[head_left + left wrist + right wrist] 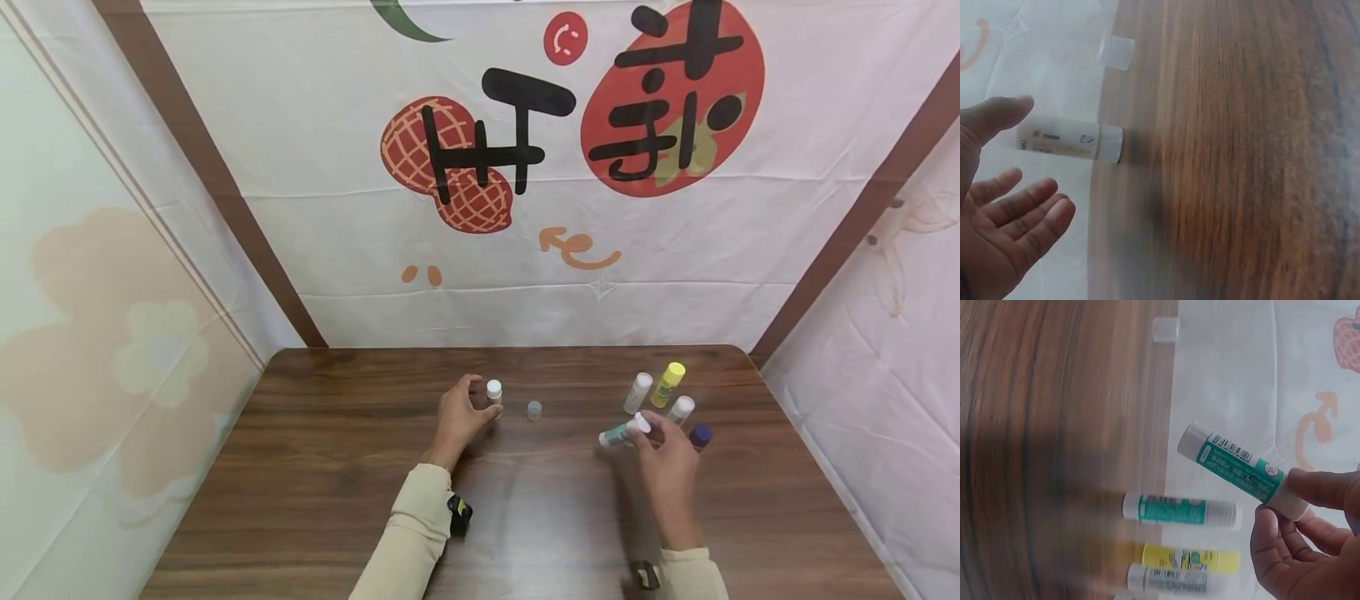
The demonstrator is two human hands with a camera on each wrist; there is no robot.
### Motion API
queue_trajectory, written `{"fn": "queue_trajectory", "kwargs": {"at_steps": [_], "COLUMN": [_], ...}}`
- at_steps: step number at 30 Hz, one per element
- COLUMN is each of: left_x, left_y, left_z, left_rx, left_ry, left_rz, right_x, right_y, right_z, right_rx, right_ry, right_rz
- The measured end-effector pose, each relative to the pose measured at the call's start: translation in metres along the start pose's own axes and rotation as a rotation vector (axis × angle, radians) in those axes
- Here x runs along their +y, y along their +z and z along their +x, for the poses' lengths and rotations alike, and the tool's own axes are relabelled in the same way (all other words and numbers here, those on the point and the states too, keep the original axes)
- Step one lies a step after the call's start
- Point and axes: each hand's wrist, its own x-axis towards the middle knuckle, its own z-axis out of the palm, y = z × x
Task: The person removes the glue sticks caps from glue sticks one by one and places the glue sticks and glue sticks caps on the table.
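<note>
My right hand (671,462) pinches a green-and-white glue stick (1235,464) by one end between thumb and fingers. The stick is tilted above the table, its other end pointing left in the head view. On the left, a white glue stick (1060,137) with small dark print stands upright on the table. My left hand (457,417) is beside it, thumb and fingers spread to either side; in the left wrist view they show apart from it. A small translucent cap (534,410) sits just right of that white stick.
Several more sticks stand at the right behind my right hand: a yellow glue stick (667,384), a green-labelled stick (1172,510), a grey-labelled stick (1175,581) and a dark blue cap (701,436). The brown wooden table (315,500) ends at a printed white cloth (337,250).
</note>
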Motion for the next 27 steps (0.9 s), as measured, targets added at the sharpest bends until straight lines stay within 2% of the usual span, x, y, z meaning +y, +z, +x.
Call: {"fn": "queue_trajectory", "kwargs": {"at_steps": [5,16,22,27], "left_x": [0.004,0.013,0.014,0.018], "left_y": [-0.009,-0.024,-0.027,-0.028], "left_z": [-0.007,-0.024,-0.029,-0.034], "left_rx": [0.0,0.031,0.006,0.005], "left_ry": [-0.033,-0.035,0.014,0.072], "left_rz": [-0.027,0.071,0.114,0.099], "right_x": [-0.008,-0.017,-0.022,-0.028], "right_y": [0.005,0.031,0.047,0.055], "right_z": [-0.001,-0.008,-0.01,-0.01], "right_rx": [-0.051,-0.137,-0.188,-0.213], "right_ry": [0.038,0.035,0.095,0.131], "right_rz": [0.032,0.144,0.261,0.325]}}
